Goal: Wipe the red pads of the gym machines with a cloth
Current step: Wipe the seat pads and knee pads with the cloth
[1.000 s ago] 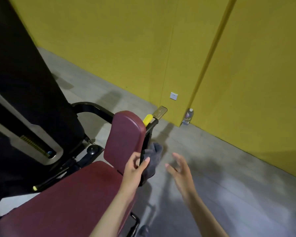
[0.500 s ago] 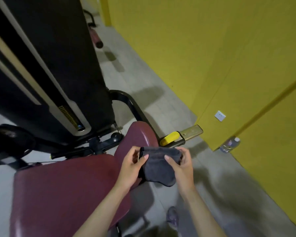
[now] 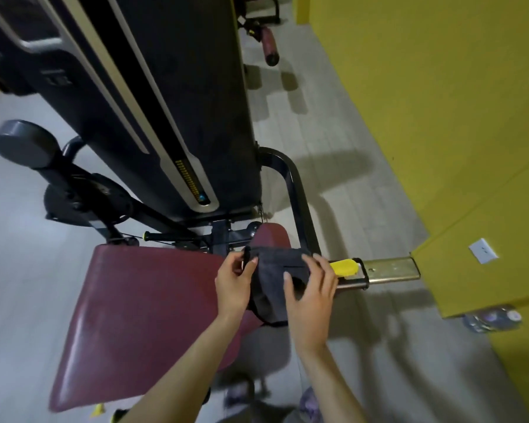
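Observation:
A dark grey cloth point(image 3: 272, 279) hangs between both hands, just over the right edge of the red seat pad point(image 3: 141, 312). My left hand point(image 3: 234, 285) pinches the cloth's upper left corner. My right hand point(image 3: 310, 296) grips its right side, thumb over the front. Behind the cloth the top of the red back pad point(image 3: 271, 236) shows; the rest of it is hidden by cloth and hands.
The black weight-stack tower point(image 3: 153, 102) rises at the upper left. A black frame tube point(image 3: 297, 193) curves behind the back pad. A yellow lever point(image 3: 344, 267) on a metal bar point(image 3: 391, 270) points right toward the yellow wall point(image 3: 440, 102). A plastic bottle point(image 3: 492, 320) lies by the wall.
My right hand came in from open air and took hold of the cloth. The view has swung left and down over the seat; both hands now hold the cloth spread.

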`<state>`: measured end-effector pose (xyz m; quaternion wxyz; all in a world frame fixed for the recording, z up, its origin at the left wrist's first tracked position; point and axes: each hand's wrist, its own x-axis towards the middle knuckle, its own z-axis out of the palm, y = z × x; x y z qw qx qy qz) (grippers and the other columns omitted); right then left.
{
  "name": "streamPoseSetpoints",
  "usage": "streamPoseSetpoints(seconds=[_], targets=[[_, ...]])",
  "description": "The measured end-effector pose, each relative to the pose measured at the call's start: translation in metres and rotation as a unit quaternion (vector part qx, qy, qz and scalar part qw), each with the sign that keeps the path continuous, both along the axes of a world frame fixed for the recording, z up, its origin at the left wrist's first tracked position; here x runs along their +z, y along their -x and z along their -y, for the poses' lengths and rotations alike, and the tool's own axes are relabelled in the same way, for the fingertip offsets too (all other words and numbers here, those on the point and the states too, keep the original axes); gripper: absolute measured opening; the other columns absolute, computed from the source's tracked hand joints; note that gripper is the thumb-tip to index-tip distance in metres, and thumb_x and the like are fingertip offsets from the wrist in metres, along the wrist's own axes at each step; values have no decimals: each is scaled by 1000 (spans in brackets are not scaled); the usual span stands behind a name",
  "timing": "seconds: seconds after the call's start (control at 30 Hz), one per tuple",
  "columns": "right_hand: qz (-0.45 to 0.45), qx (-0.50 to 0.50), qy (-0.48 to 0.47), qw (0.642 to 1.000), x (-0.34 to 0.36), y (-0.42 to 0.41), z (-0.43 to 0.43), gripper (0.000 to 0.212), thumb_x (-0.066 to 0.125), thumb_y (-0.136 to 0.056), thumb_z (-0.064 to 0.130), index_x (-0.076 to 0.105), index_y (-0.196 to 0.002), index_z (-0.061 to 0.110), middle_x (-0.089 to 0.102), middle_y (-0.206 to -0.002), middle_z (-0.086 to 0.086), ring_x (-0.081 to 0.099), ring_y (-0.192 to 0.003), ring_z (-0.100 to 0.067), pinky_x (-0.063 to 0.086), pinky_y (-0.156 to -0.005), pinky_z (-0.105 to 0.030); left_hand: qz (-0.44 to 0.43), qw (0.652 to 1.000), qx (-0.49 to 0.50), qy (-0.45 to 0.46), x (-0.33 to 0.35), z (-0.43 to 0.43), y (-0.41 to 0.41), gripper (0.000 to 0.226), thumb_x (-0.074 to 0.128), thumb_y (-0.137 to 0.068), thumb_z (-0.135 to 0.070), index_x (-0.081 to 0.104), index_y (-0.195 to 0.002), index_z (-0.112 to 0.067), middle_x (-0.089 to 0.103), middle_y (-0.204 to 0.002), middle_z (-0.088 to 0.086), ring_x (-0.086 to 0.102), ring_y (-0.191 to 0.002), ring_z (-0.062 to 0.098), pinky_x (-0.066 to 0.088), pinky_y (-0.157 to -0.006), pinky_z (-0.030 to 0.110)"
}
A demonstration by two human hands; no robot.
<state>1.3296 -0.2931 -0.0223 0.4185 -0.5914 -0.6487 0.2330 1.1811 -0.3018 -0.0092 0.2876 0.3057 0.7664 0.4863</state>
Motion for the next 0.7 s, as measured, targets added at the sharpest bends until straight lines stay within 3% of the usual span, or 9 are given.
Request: streamPoseSetpoints(seconds=[0.07,0.17,0.27,0.37,0.5,0.63,0.7], targets=[[79,66,-9,995,-8,13,15,56,61,-101,36,46,-150,15,33,-160,-4,29,-151,-21,41,-115,-51,7,1000,-3,-4,-4,0,2,7,73,-94,-19,70,-94,-26,73,-88,-14,69,-85,2,58,-80,33],[201,112,51,972,-26,33,12,84,51,-99,56,13,-164,18,5,-172,-8,0,-159,-26,20,-125,-55,25,1000,-11,-11,-5,-7,7,9,70,-96,-22,70,-105,-25,74,-97,-11,70,-92,3,58,-84,30],[237,89,62,966,-27,42,-7,94,49,-95,68,9,-165,21,2,-172,-10,-3,-158,-31,16,-125,-58,40,999,30,-5,-6,-4,11,14,60,-102,-30,63,-116,-29,69,-104,-15,64,-96,-4,52,-81,19],[258,84,52,961,-27,48,-19,86,50,-99,61,11,-165,22,6,-171,-12,0,-158,-35,29,-122,-57,44,996,76,-5,-9,9,23,13,53,-105,-32,59,-117,-33,67,-106,-14,64,-99,1,50,-84,24],[307,57,68,947,-21,62,-33,73,47,-104,48,15,-164,22,17,-169,-12,9,-157,-37,31,-121,-55,63,994,85,6,-14,26,44,14,49,-107,-29,59,-115,-35,69,-102,-9,66,-95,12,56,-84,38],[327,62,68,941,-8,81,-77,59,42,-104,45,37,-157,20,41,-159,-9,30,-150,-36,40,-115,-55,47,998,20,29,-20,37,64,14,49,-107,-27,60,-112,-34,69,-96,-16,66,-92,3,56,-82,35],[333,106,113,930,1,94,-111,53,41,-104,46,50,-147,17,53,-147,-9,46,-139,-35,48,-107,-51,7,998,-26,49,-26,38,76,14,51,-106,-26,60,-111,-35,68,-97,-17,64,-92,1,56,-80,34]])
